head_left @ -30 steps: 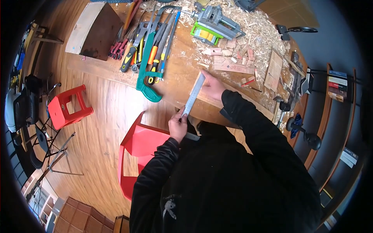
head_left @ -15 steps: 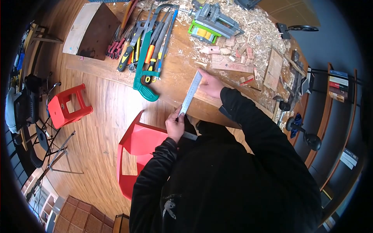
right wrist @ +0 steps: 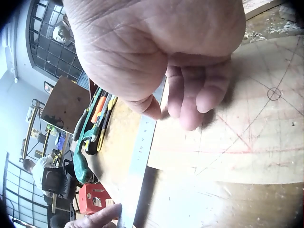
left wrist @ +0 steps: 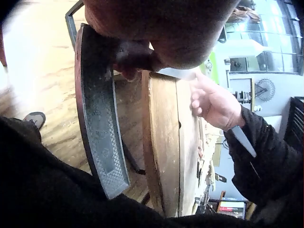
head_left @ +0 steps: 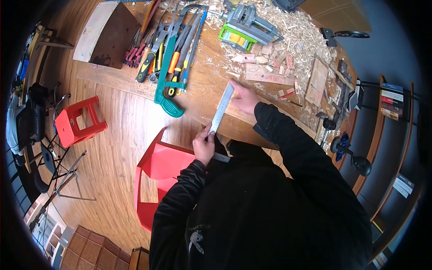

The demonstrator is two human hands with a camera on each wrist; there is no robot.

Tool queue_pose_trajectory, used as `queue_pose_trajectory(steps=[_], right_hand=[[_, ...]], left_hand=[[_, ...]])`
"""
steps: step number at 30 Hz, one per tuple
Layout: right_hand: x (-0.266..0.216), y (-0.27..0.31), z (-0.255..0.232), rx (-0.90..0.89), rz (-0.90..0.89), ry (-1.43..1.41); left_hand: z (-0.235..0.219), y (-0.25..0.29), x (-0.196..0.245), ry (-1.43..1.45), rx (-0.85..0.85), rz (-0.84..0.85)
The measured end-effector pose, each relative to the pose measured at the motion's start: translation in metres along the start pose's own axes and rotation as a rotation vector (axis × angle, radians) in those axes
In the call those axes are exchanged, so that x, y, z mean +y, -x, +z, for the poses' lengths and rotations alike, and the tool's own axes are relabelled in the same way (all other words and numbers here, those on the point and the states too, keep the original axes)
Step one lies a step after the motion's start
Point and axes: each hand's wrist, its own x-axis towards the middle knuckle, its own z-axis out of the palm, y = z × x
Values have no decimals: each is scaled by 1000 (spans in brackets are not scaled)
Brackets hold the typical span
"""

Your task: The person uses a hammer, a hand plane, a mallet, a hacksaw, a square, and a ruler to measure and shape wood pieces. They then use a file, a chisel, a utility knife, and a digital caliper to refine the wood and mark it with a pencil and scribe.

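A try square has a pale metal blade with ruler markings [head_left: 220, 108] and a dark grey stock [left wrist: 102, 128] with a crosshatched patch. My left hand [head_left: 204, 146] grips it near the stock, in front of the bench edge. The blade runs along the end of a flat wooden board [right wrist: 223, 156] marked with crossing pencil and red lines and a small circle. My right hand [head_left: 245, 100] rests on the board at the blade's far end. Its thumb touches the blade edge and its other fingertips lie on the wood; the index finger is hidden in the right wrist view.
A green-handled hacksaw [head_left: 168, 101], files and other tools lie left on the bench. Behind sit a grey vise [head_left: 247, 27], wood offcuts [head_left: 270, 74] and shavings. A wooden box [head_left: 108, 36] stands at the back left. Red stools [head_left: 81, 121] are on the floor.
The blade has shifted slightly left and its marked face shows more plainly than a second ago. Both hands stay at their places on it, with hardly any movement in the last half second.
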Motion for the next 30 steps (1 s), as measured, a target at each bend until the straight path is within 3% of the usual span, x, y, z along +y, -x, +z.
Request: queue_pose_trajectory(steps=[2, 8, 13, 17, 30], right_hand=[[1, 0, 1, 31, -60, -22], [-4, 3, 1, 6, 13, -61], [-3, 3, 5, 64, -63, 110], [1, 0, 7, 71, -67, 90], [-3, 2, 5, 45, 7, 39]], left_hand=[[1, 0, -1, 21, 4, -32], [-1, -1, -1, 18, -9, -46], [-2, -2, 1, 18, 5, -24], [-3, -2, 0, 7, -3, -23], [-5, -4, 2, 4, -22, -42]])
